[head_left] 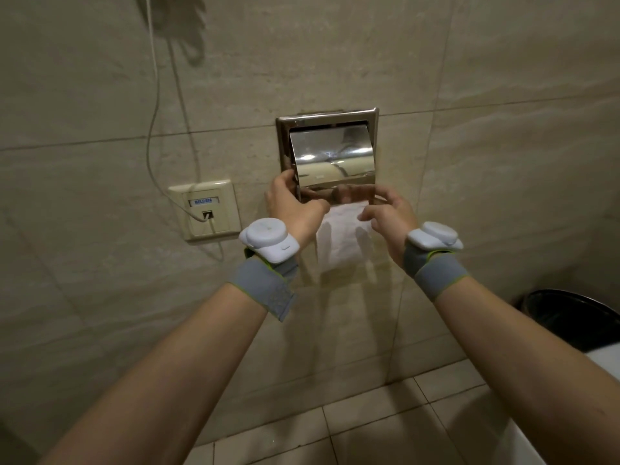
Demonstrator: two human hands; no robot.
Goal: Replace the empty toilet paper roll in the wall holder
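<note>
A shiny steel wall holder (327, 119) is recessed in the tiled wall, its hinged cover flap (330, 156) down over the roll. A sheet of white toilet paper (339, 243) hangs from under the flap. My left hand (292, 209) pinches the flap's lower left corner. My right hand (389, 213) has its fingers at the flap's lower right edge and the top of the paper sheet. The roll itself is hidden behind the flap. Both wrists carry grey bands with white devices.
A cream wall socket plate (204, 209) with a plugged white cable (152, 129) sits left of the holder. A black bin (577, 317) stands at the lower right, with a white toilet edge (604, 360) below it. Tiled floor lies beneath.
</note>
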